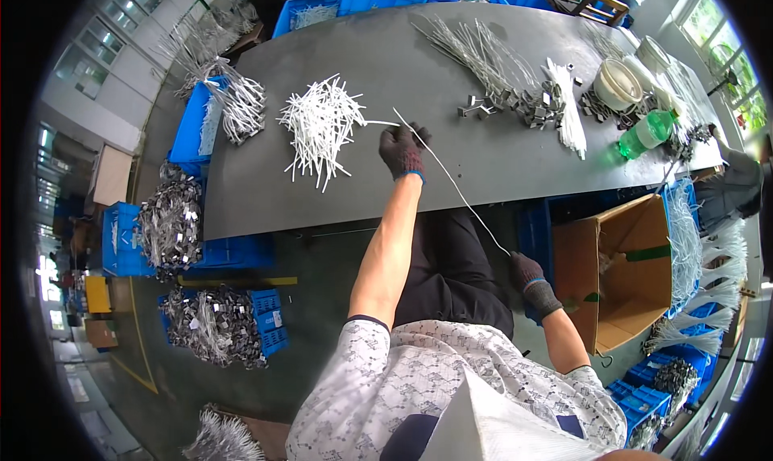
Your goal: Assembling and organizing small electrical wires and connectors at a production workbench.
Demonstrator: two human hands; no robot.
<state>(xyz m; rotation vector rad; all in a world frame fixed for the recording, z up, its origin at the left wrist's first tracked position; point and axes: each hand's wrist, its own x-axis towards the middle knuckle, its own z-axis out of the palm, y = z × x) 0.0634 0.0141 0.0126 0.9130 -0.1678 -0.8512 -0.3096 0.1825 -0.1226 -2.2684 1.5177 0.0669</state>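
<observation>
My left hand (403, 150), in a dark knitted glove, is closed over the grey table beside a loose pile of short white tubes (320, 127). A thin white wire (456, 186) passes through its fingers, with the free tip pointing up and left. One short white tube (382, 123) sticks out from the same fingers toward the pile. Lower down and to the right, off the table's front edge, my gloved right hand (527, 271) is closed on the wire's other end. The wire runs slanting and nearly taut between both hands.
On the table (266, 179) lie wire bundles (483, 58), small metal clips (541, 107), a white bucket (617, 84) and a green bottle (646, 134). An open cardboard box (616, 272) stands right of my legs. Filled blue crates (270, 320) stand left. Another person (729, 183) works at right.
</observation>
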